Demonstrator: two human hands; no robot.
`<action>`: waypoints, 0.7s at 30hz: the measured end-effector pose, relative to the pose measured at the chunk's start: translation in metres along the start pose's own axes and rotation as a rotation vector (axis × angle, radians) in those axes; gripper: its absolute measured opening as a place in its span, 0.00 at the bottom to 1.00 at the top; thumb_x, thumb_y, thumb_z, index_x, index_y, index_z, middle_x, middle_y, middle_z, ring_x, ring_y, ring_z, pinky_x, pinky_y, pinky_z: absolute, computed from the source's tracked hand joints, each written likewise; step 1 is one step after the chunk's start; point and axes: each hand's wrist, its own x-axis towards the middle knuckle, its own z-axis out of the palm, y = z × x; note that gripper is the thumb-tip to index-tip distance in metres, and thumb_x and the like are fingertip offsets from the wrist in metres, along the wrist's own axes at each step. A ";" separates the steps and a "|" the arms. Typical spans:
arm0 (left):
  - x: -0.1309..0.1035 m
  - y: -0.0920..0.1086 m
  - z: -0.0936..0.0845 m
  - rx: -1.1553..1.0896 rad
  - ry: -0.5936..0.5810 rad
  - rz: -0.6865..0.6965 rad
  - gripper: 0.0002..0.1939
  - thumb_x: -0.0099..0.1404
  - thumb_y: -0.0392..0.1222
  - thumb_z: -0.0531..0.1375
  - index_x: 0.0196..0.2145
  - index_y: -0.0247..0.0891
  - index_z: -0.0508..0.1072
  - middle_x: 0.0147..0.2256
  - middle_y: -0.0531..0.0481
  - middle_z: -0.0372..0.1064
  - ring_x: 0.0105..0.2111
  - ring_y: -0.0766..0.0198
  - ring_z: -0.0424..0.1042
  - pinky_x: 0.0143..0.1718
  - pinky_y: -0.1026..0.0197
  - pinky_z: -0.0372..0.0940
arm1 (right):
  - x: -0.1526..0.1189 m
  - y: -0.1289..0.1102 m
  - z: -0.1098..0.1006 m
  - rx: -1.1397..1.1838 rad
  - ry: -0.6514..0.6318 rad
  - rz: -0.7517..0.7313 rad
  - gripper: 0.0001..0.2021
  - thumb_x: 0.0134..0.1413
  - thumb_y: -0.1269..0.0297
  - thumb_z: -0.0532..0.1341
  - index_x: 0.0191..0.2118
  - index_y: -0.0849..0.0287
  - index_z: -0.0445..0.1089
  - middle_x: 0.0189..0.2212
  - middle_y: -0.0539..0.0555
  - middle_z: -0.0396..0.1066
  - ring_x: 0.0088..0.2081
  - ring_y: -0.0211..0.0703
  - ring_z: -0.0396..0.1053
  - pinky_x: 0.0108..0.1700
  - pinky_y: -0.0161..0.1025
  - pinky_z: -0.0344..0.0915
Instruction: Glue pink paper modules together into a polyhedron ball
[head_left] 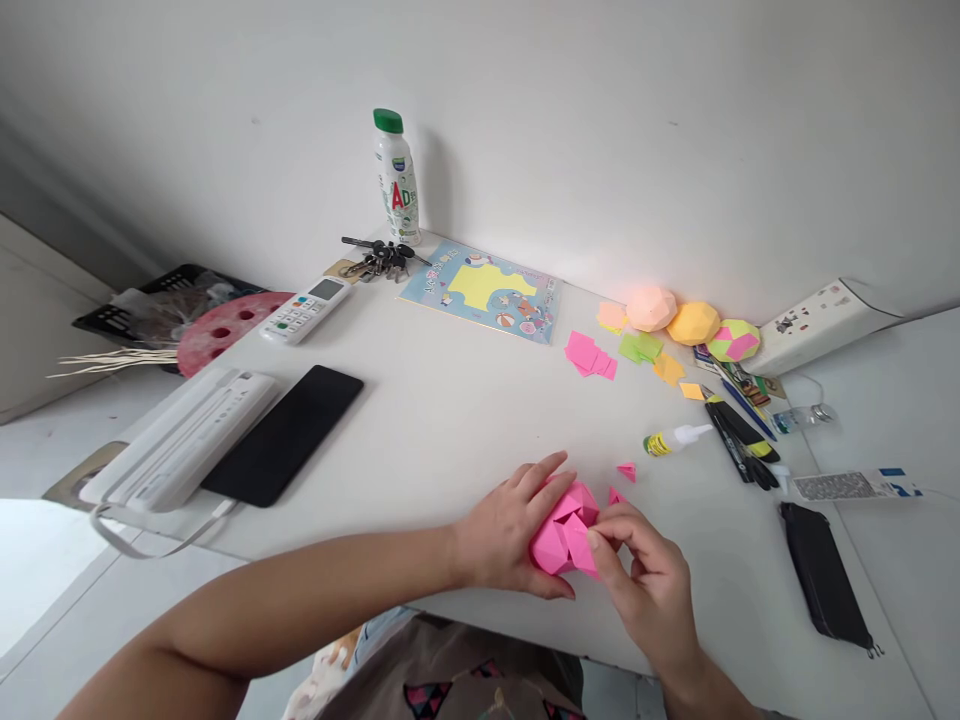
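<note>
A pink folded-paper ball (551,548) rests on the white table near its front edge. My left hand (514,530) curls round its left side, thumb below and fingers over the top. With thumb and forefinger, my right hand (641,570) pinches a pink folded paper piece (580,545) against the ball's right side. Dark gaps show between the pieces there. Just beyond my right hand lie two small pink paper pieces, one (627,471) apart and another (616,496) close to my fingers.
A glue bottle (671,440) lies beyond my right hand. Pink paper sheets (590,356) and finished paper balls (651,309) sit farther back. At left are a black phone (285,436), a white power strip (184,440) and a remote (306,311). A black pouch (825,575) lies right.
</note>
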 end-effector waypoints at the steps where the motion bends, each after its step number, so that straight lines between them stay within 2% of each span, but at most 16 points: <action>1: 0.000 0.000 0.000 0.002 -0.001 -0.005 0.62 0.51 0.71 0.62 0.68 0.33 0.37 0.64 0.20 0.46 0.60 0.34 0.58 0.53 0.36 0.63 | 0.000 0.000 0.000 0.001 -0.001 -0.005 0.09 0.59 0.67 0.59 0.27 0.57 0.66 0.25 0.51 0.68 0.27 0.40 0.65 0.29 0.36 0.62; 8: -0.001 0.000 0.001 0.018 0.000 -0.004 0.61 0.51 0.69 0.63 0.67 0.33 0.36 0.64 0.20 0.45 0.59 0.34 0.59 0.52 0.37 0.64 | 0.000 0.000 -0.001 0.011 -0.013 -0.032 0.08 0.59 0.68 0.60 0.27 0.57 0.67 0.26 0.51 0.69 0.29 0.40 0.67 0.31 0.36 0.64; 21: -0.002 0.003 0.003 0.054 -0.005 -0.028 0.62 0.51 0.68 0.64 0.67 0.33 0.35 0.64 0.20 0.46 0.58 0.35 0.60 0.51 0.37 0.64 | 0.003 -0.002 -0.001 0.016 -0.018 0.075 0.11 0.58 0.65 0.60 0.24 0.57 0.66 0.23 0.50 0.65 0.25 0.39 0.63 0.27 0.35 0.61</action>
